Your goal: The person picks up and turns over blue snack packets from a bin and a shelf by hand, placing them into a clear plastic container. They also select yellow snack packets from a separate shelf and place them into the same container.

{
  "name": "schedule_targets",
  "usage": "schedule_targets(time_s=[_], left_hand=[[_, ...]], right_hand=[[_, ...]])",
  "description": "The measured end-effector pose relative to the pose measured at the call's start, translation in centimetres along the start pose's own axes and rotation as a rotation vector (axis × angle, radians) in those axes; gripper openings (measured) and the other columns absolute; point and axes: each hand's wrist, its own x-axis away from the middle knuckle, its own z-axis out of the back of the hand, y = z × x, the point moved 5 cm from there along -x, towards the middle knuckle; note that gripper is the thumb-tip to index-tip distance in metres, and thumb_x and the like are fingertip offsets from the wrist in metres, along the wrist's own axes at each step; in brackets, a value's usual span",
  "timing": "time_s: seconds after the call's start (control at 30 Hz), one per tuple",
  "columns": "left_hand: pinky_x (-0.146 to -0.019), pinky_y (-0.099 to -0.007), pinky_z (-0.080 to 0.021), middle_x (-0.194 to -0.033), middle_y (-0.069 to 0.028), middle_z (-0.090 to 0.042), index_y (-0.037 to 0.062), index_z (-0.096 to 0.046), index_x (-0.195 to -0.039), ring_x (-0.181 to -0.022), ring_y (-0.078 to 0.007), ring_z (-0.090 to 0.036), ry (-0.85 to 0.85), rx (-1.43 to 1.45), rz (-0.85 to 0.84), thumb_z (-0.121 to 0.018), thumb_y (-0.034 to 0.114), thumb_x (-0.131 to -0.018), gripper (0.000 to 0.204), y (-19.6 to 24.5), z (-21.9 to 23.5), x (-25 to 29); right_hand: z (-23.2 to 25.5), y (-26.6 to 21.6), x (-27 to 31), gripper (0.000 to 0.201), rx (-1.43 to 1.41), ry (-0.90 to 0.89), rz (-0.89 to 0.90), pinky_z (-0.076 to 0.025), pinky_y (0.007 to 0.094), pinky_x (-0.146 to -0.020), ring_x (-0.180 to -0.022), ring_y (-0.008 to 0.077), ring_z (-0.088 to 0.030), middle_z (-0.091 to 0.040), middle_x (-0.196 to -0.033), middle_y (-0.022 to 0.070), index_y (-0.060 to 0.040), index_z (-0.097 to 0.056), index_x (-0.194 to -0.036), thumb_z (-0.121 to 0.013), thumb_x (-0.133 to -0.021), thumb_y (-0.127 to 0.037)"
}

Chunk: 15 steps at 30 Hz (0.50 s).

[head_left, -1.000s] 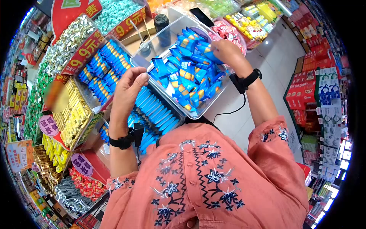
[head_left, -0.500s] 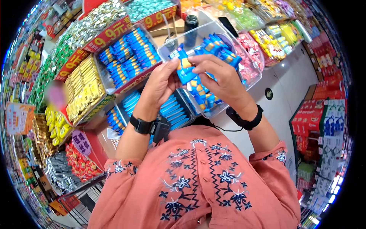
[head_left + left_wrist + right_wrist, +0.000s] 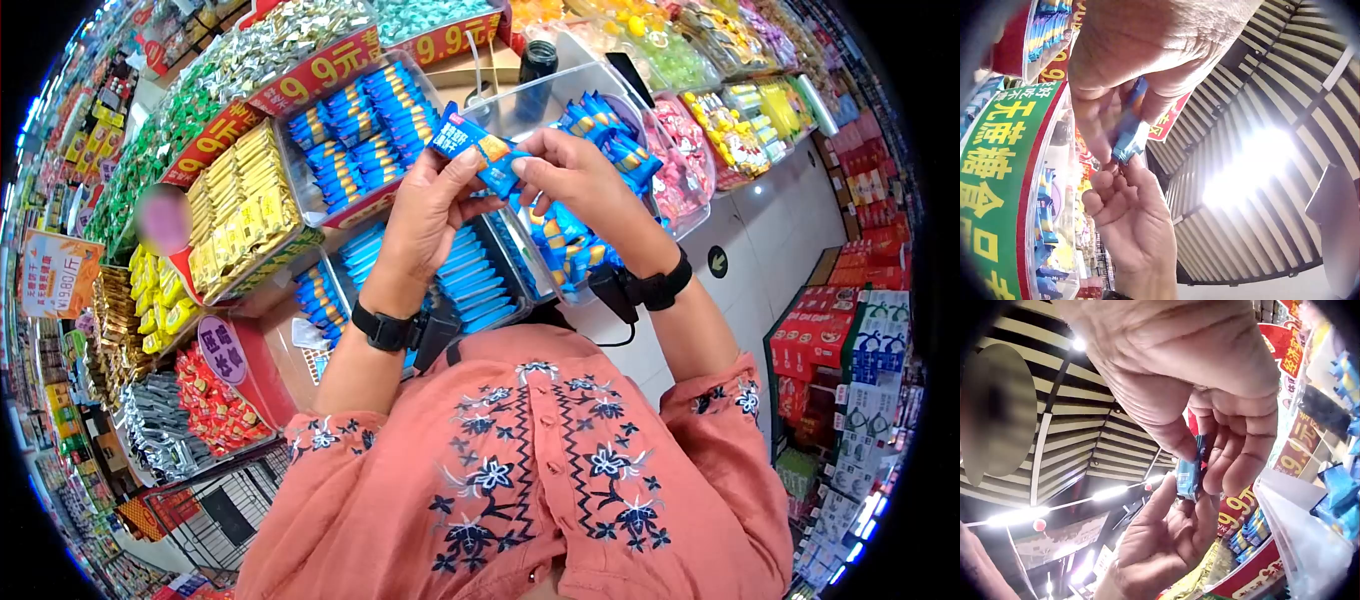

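Note:
Both hands hold one small blue wrapped biscuit packet [image 3: 485,150] in front of the chest, its printed face turned up in the head view. My left hand [image 3: 425,215] grips the packet's left part between thumb and fingers. At the other end, the thumb and fingers of my right hand [image 3: 585,185] pinch the wrapper's edge. The left wrist view shows the packet [image 3: 1130,137] between the two hands, partly hidden by fingers. In the right wrist view the packet [image 3: 1189,475] appears edge-on. Below the right hand, similar blue packets [image 3: 570,245] fill a clear plastic bin [image 3: 690,232].
Left of the hands stand trays of blue packets [image 3: 350,125] and yellow packets [image 3: 235,215]. Long blue packets [image 3: 480,285] lie in a tray below the left hand. A dark bottle [image 3: 537,75] and a black phone [image 3: 630,75] are beyond the bin. A shopping cart [image 3: 220,510] stands lower left.
My right hand has come out of the bin with a blue packet and moved left. My left hand, empty before, now holds it too. The head view has shifted, and the packet is raised slightly.

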Motion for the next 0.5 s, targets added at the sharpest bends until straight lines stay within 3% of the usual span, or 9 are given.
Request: schedule_targets(time_s=[0.2,0.3,0.33,0.43,0.5], left_hand=[[-0.083,-0.0348,-0.059,-0.11,-0.0053,-0.066,0.007,-0.054,-0.127,-0.097,-0.016,-0.067,0.043,-0.056,-0.035,-0.062,0.027,-0.101,0.034,2.3,2.6,0.0],[-0.084,-0.0312,-0.056,-0.109,-0.005,-0.065,0.0076,-0.053,-0.133,-0.098,-0.0137,-0.065,0.123,-0.353,-0.143,-0.062,0.026,-0.101,0.038,5.1,3.1,0.1],[-0.084,-0.0272,-0.052,-0.11,-0.0038,-0.063,0.0079,-0.057,-0.134,-0.099,-0.0111,-0.061,0.121,-0.584,-0.201,-0.065,0.025,-0.099,0.04,6.0,3.7,0.0],[-0.084,-0.0258,-0.049,-0.109,-0.0012,-0.062,0.0086,-0.063,-0.13,-0.099,-0.0108,-0.059,-0.066,-1.041,-0.186,-0.069,0.024,-0.096,0.038,7.3,4.7,-0.1],[-0.085,-0.0282,-0.049,-0.107,-0.003,-0.064,0.0058,-0.067,-0.122,-0.099,-0.0134,-0.061,-0.128,-1.135,-0.123,-0.073,0.024,-0.092,0.035,7.8,4.7,0.0]], right_hand=[[-0.1,-0.9,-1.3,0.023,-0.036,-0.038,-0.065,-0.053,0.0243,-0.06,-0.07,0.0101,-0.065,-0.064,-0.082,0.0034,-0.0022,-0.06,-0.102,-0.062,-0.097,-0.024],[0.0,-1.5,-2.0,0.02,0.037,-0.086,-0.057,-0.051,0.0226,-0.059,-0.068,0.0087,-0.064,-0.063,-0.078,0.0013,-0.0043,-0.061,-0.1,-0.062,-0.097,-0.024],[0.0,-1.5,-2.4,0.02,0.068,-0.115,-0.052,-0.051,0.0227,-0.058,-0.068,0.0087,-0.064,-0.063,-0.078,0.0012,-0.0041,-0.061,-0.099,-0.062,-0.097,-0.024],[-0.9,-1.7,-3.8,0.018,0.149,-0.151,-0.04,-0.053,0.0251,-0.056,-0.067,0.011,-0.066,-0.062,-0.079,0.0027,-0.0015,-0.06,-0.097,-0.061,-0.094,-0.019],[-1.4,-1.3,-4.7,0.017,0.19,-0.159,-0.035,-0.053,0.0252,-0.055,-0.067,0.0113,-0.067,-0.062,-0.079,0.0025,-0.0021,-0.06,-0.097,-0.06,-0.093,-0.018]])
